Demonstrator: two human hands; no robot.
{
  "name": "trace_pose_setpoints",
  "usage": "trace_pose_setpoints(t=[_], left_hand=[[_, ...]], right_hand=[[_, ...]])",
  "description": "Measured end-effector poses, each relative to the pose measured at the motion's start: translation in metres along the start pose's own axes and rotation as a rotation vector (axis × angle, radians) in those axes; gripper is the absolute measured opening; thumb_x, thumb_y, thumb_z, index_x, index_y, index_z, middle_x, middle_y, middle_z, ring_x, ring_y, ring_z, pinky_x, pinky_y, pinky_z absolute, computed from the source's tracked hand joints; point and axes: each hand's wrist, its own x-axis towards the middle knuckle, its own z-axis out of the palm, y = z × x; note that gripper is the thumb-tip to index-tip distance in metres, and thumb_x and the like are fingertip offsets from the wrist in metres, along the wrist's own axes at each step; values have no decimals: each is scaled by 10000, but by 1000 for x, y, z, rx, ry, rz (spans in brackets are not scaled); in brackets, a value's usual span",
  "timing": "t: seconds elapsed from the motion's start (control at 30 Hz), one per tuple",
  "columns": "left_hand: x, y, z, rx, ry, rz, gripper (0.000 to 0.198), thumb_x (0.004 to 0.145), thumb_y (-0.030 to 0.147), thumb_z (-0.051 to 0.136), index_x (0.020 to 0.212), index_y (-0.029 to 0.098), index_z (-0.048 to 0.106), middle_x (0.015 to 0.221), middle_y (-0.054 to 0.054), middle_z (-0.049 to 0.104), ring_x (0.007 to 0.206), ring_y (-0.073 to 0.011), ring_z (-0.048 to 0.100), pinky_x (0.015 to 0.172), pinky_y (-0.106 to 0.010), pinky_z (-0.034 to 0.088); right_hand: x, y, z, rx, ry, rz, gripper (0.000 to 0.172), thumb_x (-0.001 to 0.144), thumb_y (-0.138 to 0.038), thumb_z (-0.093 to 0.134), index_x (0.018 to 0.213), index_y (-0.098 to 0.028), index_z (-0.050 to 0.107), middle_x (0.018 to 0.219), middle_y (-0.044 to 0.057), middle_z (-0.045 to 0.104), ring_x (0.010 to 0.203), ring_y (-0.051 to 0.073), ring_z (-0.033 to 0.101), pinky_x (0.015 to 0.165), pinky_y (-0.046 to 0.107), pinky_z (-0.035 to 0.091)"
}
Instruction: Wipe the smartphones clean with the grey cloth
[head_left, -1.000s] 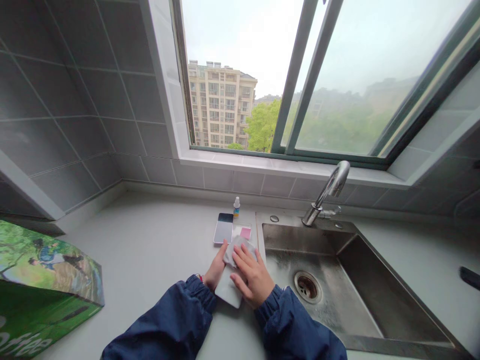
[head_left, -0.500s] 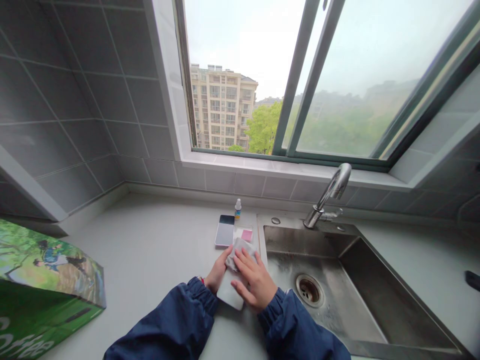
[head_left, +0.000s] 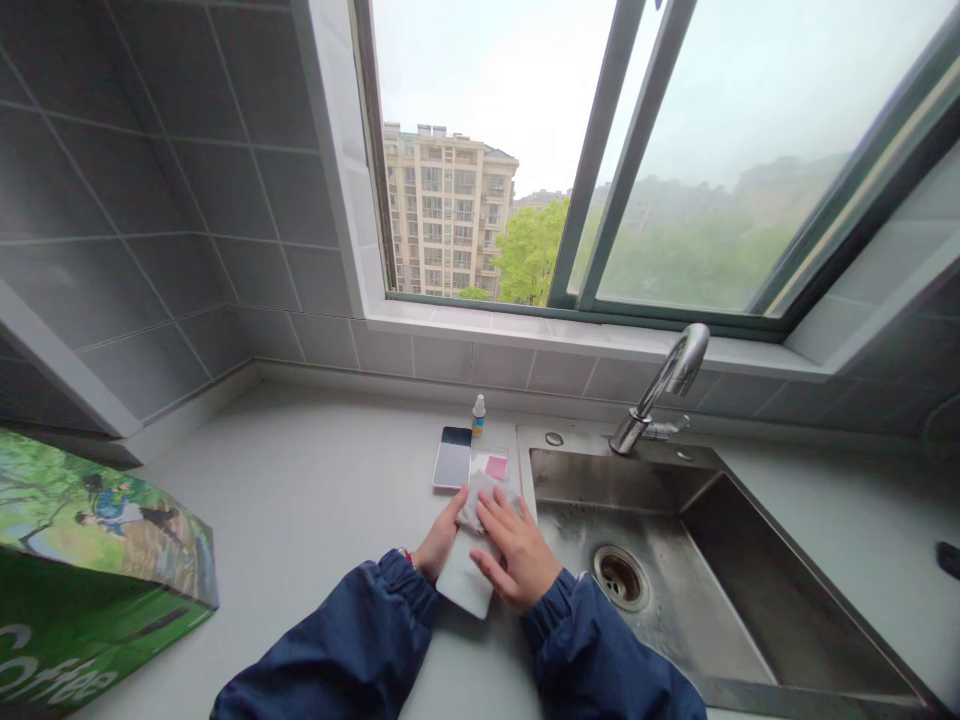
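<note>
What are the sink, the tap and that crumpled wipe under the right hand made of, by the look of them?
Sink: probably stainless steel, dull grey with soft reflections. Tap: likely chrome-plated metal, shiny with bright highlights. Wipe: matt, pale grey and creased, so something thin and soft; fabric or paper, I can't tell which.

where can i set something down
Widest: counter between green box and phone. Another: right of the sink, short of the dark object. Crowded: by the sink's left edge, with bottle, pink square, left hand and right hand.
</note>
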Motion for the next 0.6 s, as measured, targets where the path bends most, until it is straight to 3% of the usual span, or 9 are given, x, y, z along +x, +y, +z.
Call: trace_pose_setpoints(t=[0.17, 0.33, 0.6], left_hand=[[-1, -1, 1, 17, 124, 30, 432, 948, 334, 513, 1259, 57, 630, 1085, -149, 740, 1089, -252, 679, 992, -322, 458], [-5, 2, 8, -22, 109, -78, 549, 943, 406, 508, 1384, 81, 537, 1078, -142, 741, 1021, -275, 703, 912, -344, 493], [-3, -1, 3, -5, 121, -27, 497, 918, 318, 552, 1350, 75, 555, 1017, -128, 752, 892, -232, 726, 865, -305, 501]], right_hand=[[0, -3, 2, 29, 7, -23, 597, 947, -357, 523, 1504, -176, 408, 1539, 118, 402, 1442, 327, 358, 1156, 607, 313], [0, 5, 4, 42, 88, 27, 539, 957, -298, 500, 1478, -170, 452, 1516, 126, 439, 1421, 342, 390, 1117, 623, 373], [-1, 3, 6, 110, 217, 13, 422, 964, -237, 473, 1369, -185, 579, 1443, 135, 539, 1385, 312, 457, 1119, 604, 385]])
